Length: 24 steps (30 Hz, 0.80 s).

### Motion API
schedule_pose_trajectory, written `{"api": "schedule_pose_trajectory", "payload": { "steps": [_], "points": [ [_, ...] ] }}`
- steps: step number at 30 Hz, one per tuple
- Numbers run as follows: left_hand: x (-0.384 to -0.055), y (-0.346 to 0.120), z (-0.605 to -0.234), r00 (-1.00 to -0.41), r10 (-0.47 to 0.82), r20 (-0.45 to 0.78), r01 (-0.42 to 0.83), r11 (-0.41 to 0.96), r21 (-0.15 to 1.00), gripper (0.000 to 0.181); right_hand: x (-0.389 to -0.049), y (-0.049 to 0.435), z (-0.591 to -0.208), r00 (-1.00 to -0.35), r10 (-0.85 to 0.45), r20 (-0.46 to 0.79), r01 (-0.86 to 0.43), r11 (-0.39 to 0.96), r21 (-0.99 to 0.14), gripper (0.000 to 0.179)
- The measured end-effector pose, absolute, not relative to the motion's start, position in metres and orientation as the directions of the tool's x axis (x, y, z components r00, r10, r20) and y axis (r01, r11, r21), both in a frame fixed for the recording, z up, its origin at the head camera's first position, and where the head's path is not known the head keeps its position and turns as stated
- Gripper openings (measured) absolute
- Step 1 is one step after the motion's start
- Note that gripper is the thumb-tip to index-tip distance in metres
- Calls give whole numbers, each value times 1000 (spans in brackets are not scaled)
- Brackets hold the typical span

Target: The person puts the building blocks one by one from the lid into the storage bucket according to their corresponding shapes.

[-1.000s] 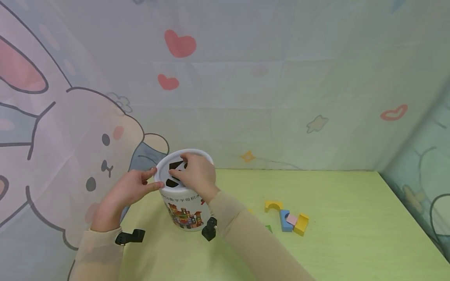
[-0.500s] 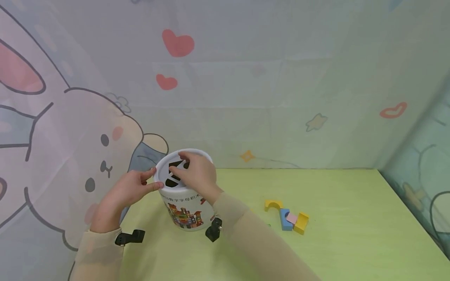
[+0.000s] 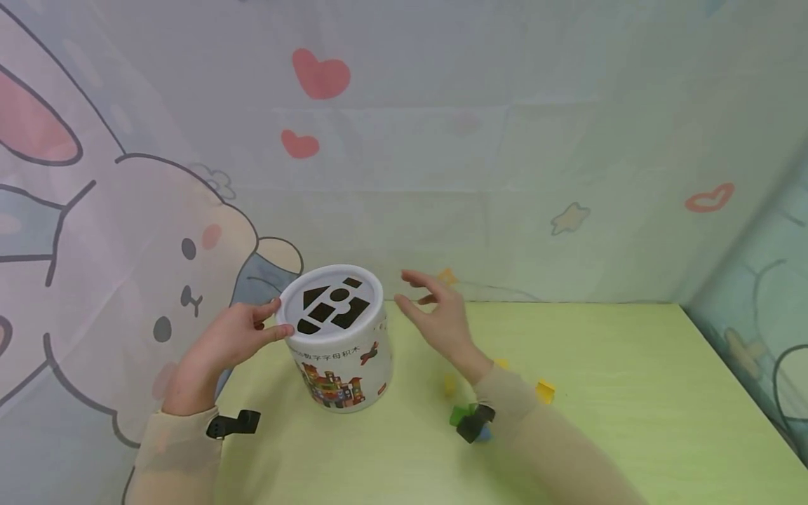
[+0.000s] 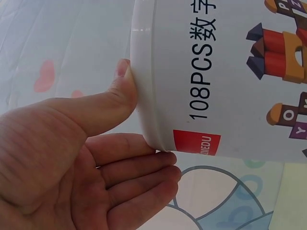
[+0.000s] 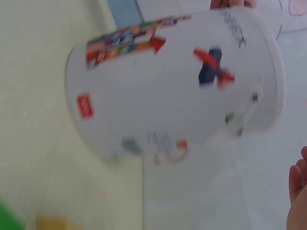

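A white block bucket (image 3: 341, 365) with printed sides stands upright on the table at the centre left. Its white lid (image 3: 294, 306) has several dark cut-out shapes. At the left of the lid, my left hand (image 3: 229, 341) touches the rim with thumb and index finger; in the left wrist view the other fingers lie extended beside the bucket. My right hand (image 3: 444, 319) hangs in the air to the right of the bucket, thumb and fingers apart and holding nothing. Under the right wrist lie a green block (image 3: 462, 414) and a yellow block (image 3: 449, 384).
Another yellow block (image 3: 546, 391) lies to the right, beyond the right sleeve (image 3: 536, 414), which hides other blocks. A light green table (image 3: 631, 393) reaches to a printed cloth backdrop (image 3: 404, 210). A dark cable (image 3: 778, 393) hangs at the far right.
My right hand has left the lid's holes and moved right, away from the bucket, uncovering the lid and covering some of the blocks. My left hand stays at the rim.
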<state>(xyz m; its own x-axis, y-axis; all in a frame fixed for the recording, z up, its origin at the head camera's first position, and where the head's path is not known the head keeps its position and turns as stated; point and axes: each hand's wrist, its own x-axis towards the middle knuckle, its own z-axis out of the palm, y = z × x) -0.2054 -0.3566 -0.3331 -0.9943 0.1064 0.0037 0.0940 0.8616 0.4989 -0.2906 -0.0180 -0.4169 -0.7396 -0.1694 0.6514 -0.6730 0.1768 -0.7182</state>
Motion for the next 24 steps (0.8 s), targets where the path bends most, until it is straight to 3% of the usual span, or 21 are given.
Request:
{"api": "schedule_pose_trajectory", "payload": {
  "steps": [11,24],
  "points": [
    [-203,-356,-334,-995,104,0,91,863,497,80,-281,109,-467,-865,-225,449,-502,378,-778,57],
    [-204,-356,-332,-993,116,-3,98,861,499,80,-245,203,-511,-949,-255,183,-299,559,-773,70]
  ]
}}
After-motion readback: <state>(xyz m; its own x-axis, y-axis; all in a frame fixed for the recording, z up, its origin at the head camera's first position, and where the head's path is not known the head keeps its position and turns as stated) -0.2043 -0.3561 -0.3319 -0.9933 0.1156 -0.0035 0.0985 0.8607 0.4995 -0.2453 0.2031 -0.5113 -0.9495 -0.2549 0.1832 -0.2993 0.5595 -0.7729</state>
